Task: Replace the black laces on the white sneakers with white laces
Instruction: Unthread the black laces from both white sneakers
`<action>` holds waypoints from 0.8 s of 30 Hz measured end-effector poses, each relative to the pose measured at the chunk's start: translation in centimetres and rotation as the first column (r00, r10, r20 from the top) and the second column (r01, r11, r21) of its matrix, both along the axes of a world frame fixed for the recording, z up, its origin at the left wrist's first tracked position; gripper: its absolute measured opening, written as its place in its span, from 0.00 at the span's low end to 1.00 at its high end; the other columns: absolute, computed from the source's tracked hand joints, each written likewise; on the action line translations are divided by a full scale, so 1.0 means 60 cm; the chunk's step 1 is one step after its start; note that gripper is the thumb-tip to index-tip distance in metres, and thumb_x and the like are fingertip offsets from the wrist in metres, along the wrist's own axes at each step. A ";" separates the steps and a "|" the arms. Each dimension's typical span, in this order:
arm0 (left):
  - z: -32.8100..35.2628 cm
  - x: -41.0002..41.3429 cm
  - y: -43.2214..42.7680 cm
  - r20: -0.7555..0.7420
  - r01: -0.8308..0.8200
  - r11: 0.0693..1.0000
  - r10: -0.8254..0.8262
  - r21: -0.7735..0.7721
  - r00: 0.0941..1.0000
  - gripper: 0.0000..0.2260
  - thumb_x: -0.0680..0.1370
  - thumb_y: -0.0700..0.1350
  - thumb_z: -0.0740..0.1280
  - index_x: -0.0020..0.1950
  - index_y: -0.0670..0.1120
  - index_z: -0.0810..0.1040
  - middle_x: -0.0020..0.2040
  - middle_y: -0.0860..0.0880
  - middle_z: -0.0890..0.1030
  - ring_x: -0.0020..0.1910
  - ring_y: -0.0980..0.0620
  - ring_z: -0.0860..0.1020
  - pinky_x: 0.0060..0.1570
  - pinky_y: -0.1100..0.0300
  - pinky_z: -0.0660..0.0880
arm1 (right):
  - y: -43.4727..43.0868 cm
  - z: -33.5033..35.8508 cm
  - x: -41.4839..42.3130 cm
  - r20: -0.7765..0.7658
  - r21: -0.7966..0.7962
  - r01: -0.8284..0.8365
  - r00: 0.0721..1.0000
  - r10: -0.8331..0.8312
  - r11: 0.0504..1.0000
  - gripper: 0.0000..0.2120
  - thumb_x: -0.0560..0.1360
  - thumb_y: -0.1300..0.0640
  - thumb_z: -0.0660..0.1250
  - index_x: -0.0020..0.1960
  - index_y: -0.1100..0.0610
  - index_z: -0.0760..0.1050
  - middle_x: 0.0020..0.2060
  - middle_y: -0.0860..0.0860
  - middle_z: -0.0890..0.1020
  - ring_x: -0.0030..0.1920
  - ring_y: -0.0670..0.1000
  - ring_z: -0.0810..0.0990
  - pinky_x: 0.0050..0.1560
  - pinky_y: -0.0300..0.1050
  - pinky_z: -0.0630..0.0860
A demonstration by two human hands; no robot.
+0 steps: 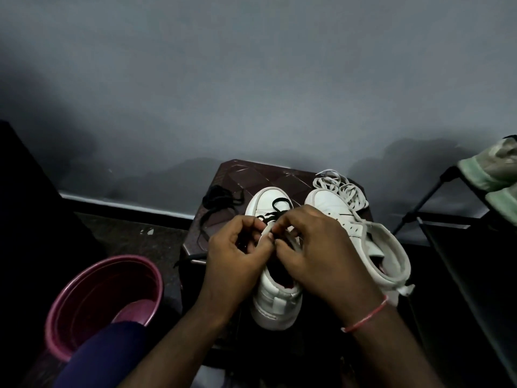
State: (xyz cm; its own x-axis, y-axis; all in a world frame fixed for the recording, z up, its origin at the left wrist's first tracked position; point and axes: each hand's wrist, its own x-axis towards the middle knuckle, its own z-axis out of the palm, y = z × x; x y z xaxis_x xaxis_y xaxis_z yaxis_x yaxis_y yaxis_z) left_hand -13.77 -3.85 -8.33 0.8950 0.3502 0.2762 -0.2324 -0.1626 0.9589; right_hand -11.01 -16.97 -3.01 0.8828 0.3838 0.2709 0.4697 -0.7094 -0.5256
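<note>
Head view: a small dark-brown plastic desk (265,175) with a patterned top carries two sneakers side by side, toes pointing away from the person. Both hands meet over the white high-top sneaker (275,298) on the left, right at its eyelet rows. The left hand (235,253) has its fingers curled and pinches the black lace (275,212), which is threaded only through the eyelets nearest the toe and loops loosely over the toe cap. The right hand (316,247), a thin red thread band (366,317) on its wrist, is curled too, thumb and forefinger pressed together just beside the left fingertips. It seems to pinch the same lace at the white eyelet edge, though the dim light blurs this. The second white sneaker (372,242) lies unlaced just right of the right hand, its collar spread wide. A tangled pile of white flat laces (341,189) rests at its toe. A loose black cord lace (221,196) lies on the desk's far-left corner, apart from the hands.

On the floor left of the desk stands a round pink plastic bucket (126,258). Inside it lies a rounded pink thing (137,309), too dim to name. At the right edge a black metal rack (419,205) bears folded green-and-cream cloth (492,169).
</note>
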 end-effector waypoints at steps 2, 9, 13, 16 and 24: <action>-0.003 0.001 0.000 -0.004 0.032 0.999 -0.032 -0.018 0.999 0.05 0.70 0.43 0.70 0.45 0.46 0.80 0.36 0.46 0.80 0.34 0.51 0.77 0.34 0.60 0.75 | 0.006 0.007 0.002 -0.004 -0.148 0.054 0.998 -0.056 0.987 0.07 0.70 0.52 0.68 0.48 0.46 0.77 0.47 0.45 0.78 0.48 0.49 0.77 0.48 0.46 0.75; -0.013 0.014 0.002 0.057 -0.017 0.999 0.019 -0.028 0.998 0.08 0.68 0.52 0.69 0.41 0.48 0.81 0.37 0.47 0.83 0.37 0.41 0.81 0.37 0.46 0.79 | 0.020 0.016 0.001 0.056 -0.139 0.170 0.985 -0.164 0.976 0.05 0.73 0.47 0.69 0.47 0.46 0.78 0.51 0.44 0.78 0.49 0.48 0.78 0.47 0.43 0.73; -0.015 0.021 0.013 0.149 -0.027 0.991 0.008 0.129 0.989 0.09 0.70 0.50 0.69 0.41 0.45 0.82 0.35 0.50 0.82 0.34 0.51 0.80 0.33 0.54 0.77 | 0.013 0.002 0.002 0.021 -0.032 0.129 0.991 -0.129 0.991 0.03 0.72 0.49 0.71 0.45 0.47 0.79 0.51 0.41 0.72 0.44 0.45 0.77 0.44 0.43 0.74; -0.019 0.020 0.019 0.164 -0.034 0.983 0.004 0.179 0.986 0.09 0.72 0.49 0.68 0.45 0.44 0.83 0.37 0.50 0.82 0.35 0.50 0.81 0.34 0.50 0.77 | 0.013 -0.005 0.006 0.024 -0.020 0.074 0.997 -0.073 0.997 0.02 0.72 0.51 0.70 0.43 0.49 0.78 0.46 0.43 0.73 0.42 0.44 0.76 0.43 0.44 0.75; -0.009 0.014 0.011 0.195 -0.040 0.986 0.008 0.161 0.981 0.09 0.73 0.48 0.67 0.49 0.49 0.84 0.41 0.53 0.81 0.40 0.52 0.81 0.37 0.56 0.77 | 0.011 -0.015 0.020 0.050 0.081 -0.001 0.999 -0.003 0.997 0.05 0.67 0.50 0.66 0.37 0.50 0.72 0.41 0.43 0.74 0.44 0.45 0.74 0.42 0.43 0.73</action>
